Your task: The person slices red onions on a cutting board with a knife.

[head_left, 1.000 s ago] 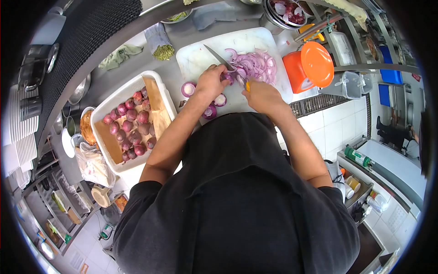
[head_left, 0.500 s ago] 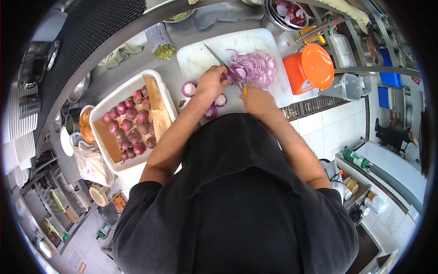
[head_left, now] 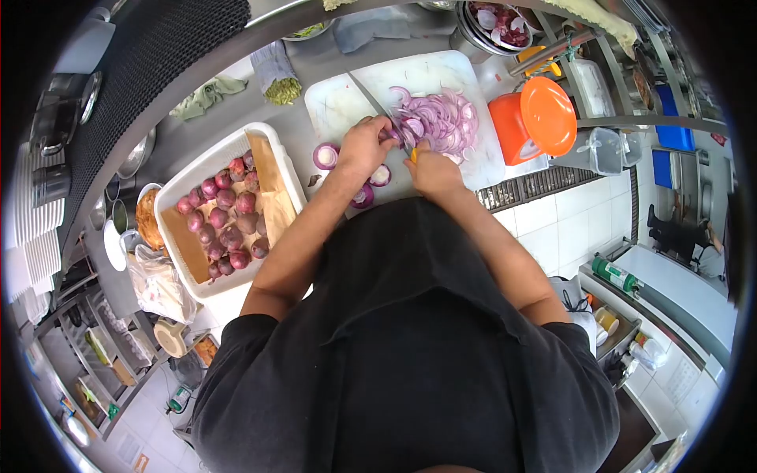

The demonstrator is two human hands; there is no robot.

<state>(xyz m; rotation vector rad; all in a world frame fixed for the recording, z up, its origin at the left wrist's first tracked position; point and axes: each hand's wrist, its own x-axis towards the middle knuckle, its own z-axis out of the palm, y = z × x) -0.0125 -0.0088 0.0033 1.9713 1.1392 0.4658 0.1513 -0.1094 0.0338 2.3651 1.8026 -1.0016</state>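
- Toward the near edge of the white cutting board (head_left: 422,72), the right hand (head_left: 436,173) is closed around the yellow handle of a knife (head_left: 367,95).
- From that grip the blade slants across the board, its tip at the far edge, toward the far left corner.
- Along the left side of the blade, the left hand (head_left: 367,146) is curled, its bent fingers gripping a purple onion piece (head_left: 387,135) that they mostly hide.
- Over the right half of the board, a loose heap of onion slices (head_left: 445,120) spreads from beside the blade toward the right edge.
- By the board's left edge, a cut onion (head_left: 326,155) shows its pale face; I cannot tell whether it rests wholly on the board.
- Near the board's near left corner, two more cut onions (head_left: 380,175) lie close together, between the left forearm and the dark clothing.
- Left of the board, a white tray (head_left: 292,175) holds whole red onions (head_left: 225,199) on brown paper (head_left: 276,209).
- Beyond the board's far left corner, on the steel worktop (head_left: 335,57), lies a wrapped bundle of green stems (head_left: 277,75).
- Just beside the board's right edge stands an orange container (head_left: 514,126).
- Past its far right corner, a metal pot (head_left: 467,39) holds reddish pieces.
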